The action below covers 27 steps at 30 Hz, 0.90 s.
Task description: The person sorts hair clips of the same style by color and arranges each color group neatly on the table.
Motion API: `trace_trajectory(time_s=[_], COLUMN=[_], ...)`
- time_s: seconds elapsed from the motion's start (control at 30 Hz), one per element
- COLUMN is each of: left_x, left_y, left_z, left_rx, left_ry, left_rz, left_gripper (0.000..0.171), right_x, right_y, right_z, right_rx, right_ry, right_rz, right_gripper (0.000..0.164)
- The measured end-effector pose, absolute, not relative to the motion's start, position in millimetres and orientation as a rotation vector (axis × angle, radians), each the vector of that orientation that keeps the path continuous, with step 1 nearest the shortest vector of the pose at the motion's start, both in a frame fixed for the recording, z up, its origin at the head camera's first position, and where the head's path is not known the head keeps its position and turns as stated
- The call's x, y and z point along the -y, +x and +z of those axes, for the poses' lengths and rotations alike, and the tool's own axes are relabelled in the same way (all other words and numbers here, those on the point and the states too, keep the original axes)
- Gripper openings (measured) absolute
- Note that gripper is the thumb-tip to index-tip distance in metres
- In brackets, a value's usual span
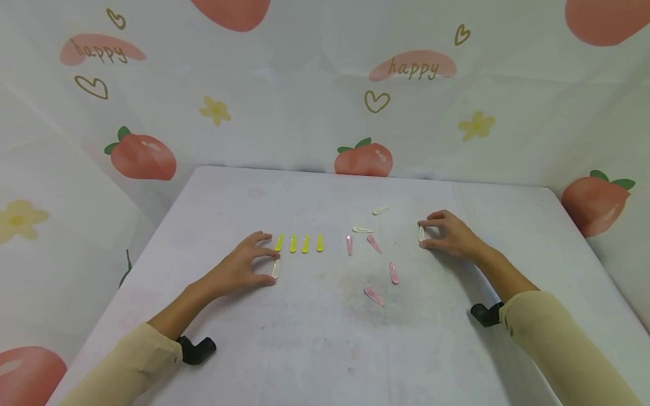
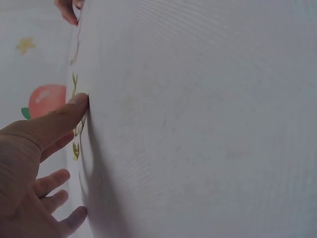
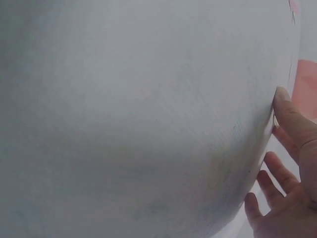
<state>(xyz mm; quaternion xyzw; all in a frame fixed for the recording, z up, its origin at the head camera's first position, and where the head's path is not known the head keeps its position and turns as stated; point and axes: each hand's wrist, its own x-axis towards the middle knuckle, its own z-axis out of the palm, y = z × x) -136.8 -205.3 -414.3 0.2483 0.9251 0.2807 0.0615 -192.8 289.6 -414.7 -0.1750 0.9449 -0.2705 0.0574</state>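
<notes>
My left hand [image 1: 244, 265] holds a white snap hair clip [image 1: 275, 269] lengthwise between thumb and index finger, at the tabletop just below the leftmost of several yellow hair clips [image 1: 293, 243] standing in a row. Over on the right, my right hand [image 1: 452, 234] pinches another white hair clip [image 1: 421, 234] by its two ends. Between the hands lie several scattered pink hair clips [image 1: 394, 273] and two loose white hair clips [image 1: 363, 229], one farther back. In the wrist views, the left thumb [image 2: 59, 121] and right thumb [image 3: 292, 116] reach the surface; the held clips are mostly hidden there.
A white-covered table [image 1: 304, 349] carries everything. Behind it hangs a white cloth [image 1: 304, 107] printed with peaches, flowers and hearts. A black wrist device [image 1: 197, 351] sits at the left cuff, and another black device [image 1: 486, 314] at the right cuff.
</notes>
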Motion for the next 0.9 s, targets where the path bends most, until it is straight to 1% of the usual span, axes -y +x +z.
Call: trace_trajectory(time_s=[0.33,0.47,0.7,0.9], left_x=[204.9,196.0,149.6,97.4], left_y=[-136.0,-140.2,-161.2,-188.8], left_z=[-414.8,-411.6,-404.4,-403.9], left_rx=[-2.794,-2.805,-2.828,-2.866], left_ry=[0.738,0.792,0.807,0.896], left_rz=[0.855,0.92,0.875,0.742], left_gripper=[0.055,0.052,0.045,0.047], right_x=[-288.1,-287.1,-288.0,-290.1], right_y=[-192.8,-192.7,-193.6,-193.0], right_z=[-413.7,-411.3,-412.6,-414.6], right_rx=[-2.855,-2.848,-2.836,-2.849], right_ry=[-0.544,-0.541,-0.527,-0.527], right_rz=[-0.841,-0.833,-0.841,-0.835], right_gripper=[0.056,0.057,0.058,0.057])
